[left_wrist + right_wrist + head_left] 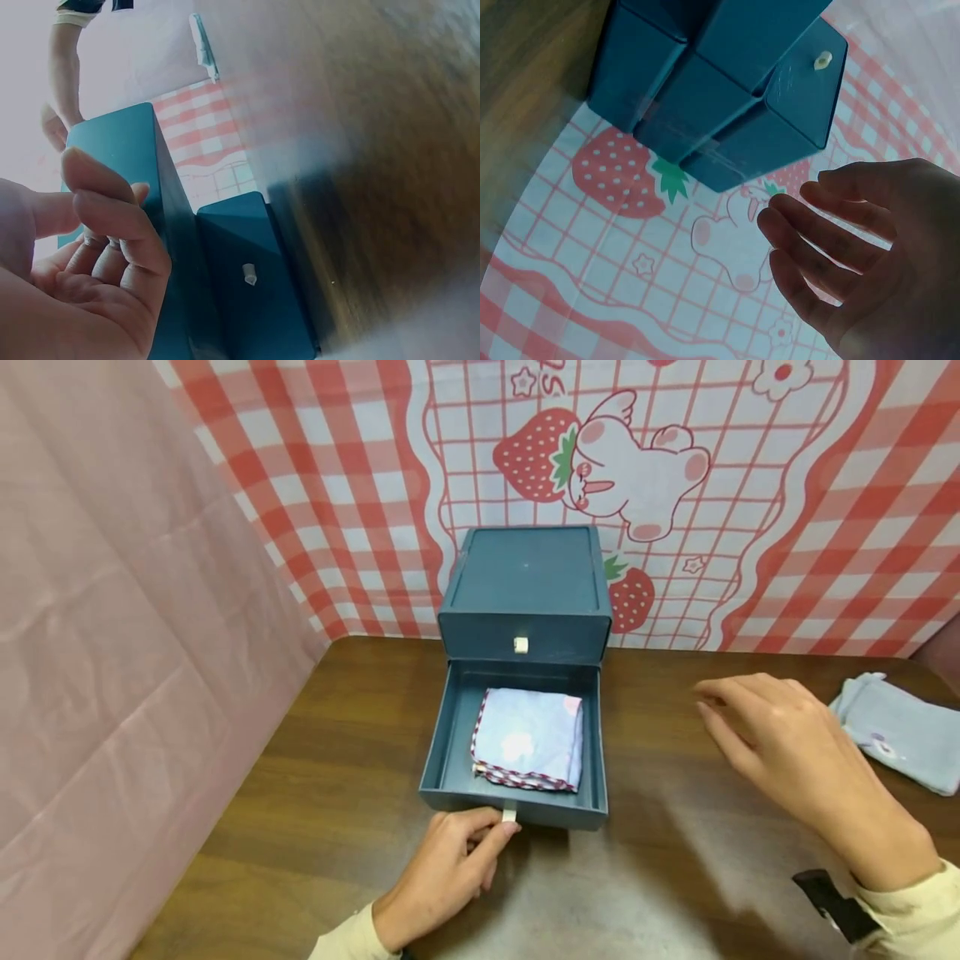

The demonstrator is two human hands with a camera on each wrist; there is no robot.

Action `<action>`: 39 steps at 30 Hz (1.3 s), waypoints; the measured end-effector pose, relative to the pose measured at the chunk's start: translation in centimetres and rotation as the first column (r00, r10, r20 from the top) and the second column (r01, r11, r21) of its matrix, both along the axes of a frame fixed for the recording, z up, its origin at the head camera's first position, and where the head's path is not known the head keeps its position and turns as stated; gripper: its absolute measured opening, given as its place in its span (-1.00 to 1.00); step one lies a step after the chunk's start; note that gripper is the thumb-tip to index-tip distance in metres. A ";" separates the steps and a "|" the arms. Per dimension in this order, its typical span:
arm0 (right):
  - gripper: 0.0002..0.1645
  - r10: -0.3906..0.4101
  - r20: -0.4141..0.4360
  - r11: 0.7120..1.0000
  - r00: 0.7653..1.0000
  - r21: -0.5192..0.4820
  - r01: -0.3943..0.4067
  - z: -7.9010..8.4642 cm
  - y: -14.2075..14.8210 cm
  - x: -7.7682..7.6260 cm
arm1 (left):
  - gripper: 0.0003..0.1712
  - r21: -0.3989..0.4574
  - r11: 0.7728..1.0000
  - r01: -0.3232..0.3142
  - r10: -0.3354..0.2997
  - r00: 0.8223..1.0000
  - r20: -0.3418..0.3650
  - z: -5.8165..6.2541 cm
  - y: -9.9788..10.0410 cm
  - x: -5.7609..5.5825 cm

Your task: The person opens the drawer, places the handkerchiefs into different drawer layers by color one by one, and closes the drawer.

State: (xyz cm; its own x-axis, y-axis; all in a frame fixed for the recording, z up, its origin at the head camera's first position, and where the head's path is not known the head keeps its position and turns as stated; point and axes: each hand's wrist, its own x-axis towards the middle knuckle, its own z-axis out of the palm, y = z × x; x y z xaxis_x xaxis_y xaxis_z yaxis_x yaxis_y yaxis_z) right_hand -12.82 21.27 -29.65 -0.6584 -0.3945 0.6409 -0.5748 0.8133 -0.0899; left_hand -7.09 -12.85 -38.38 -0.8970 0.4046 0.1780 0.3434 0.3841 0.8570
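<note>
A blue drawer box stands against the curtain with its lower drawer pulled out. Inside lies a folded pale cloth with a red-and-white striped edge. At the drawer's front, my left hand pinches the small white pull tab between thumb and index finger. My right hand hovers right of the drawer, over the table, its fingers loosely bent and holding nothing. In the right wrist view the right hand shows relaxed fingers apart from the box.
Another folded light-blue cloth lies on the wooden table at the far right. A red-and-white checked curtain hangs behind the box, and a pink drape borders the left side. The upper drawer has a white knob.
</note>
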 end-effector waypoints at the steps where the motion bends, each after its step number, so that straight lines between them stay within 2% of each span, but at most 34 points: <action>1: -0.74 -0.006 0.002 1.000 1.000 -0.005 0.006 0.0 0.2 0.0 | -0.58 0.003 1.000 -0.004 0.004 1.000 0.009 0.0 0.0 0.0; 4: -0.70 -0.029 0.019 1.000 0.999 -0.009 0.029 0.1 0.6 -0.2 | -0.62 0.015 1.000 -0.019 0.018 0.999 0.030 -0.1 0.0 -0.1; 10: -0.71 -0.075 0.043 0.997 0.996 -0.013 0.075 0.4 1.6 -0.4 | -0.72 0.035 0.999 -0.041 0.040 0.999 0.026 -0.1 -0.1 0.0; 16: -0.76 -0.149 0.054 0.989 0.987 -0.016 0.150 0.9 3.2 -0.6 | -0.73 0.055 0.997 -0.053 0.052 0.998 0.022 -0.1 -0.2 0.0; 21: -0.80 -0.173 0.042 0.985 0.984 -0.010 0.173 1.1 4.1 -0.9 | -0.73 0.054 0.997 -0.057 0.056 0.998 0.023 -0.1 -0.2 0.0; 30: -0.84 -0.230 0.006 0.973 0.973 0.011 0.230 1.0 5.4 -1.6 | -0.71 0.048 0.998 -0.052 0.049 0.998 0.048 0.1 -0.2 -0.3; 39: -0.83 -0.296 0.027 0.955 0.955 -0.011 0.297 1.0 6.6 -1.9 | -0.73 0.056 0.998 -0.035 0.033 0.999 0.038 0.4 -0.2 -0.5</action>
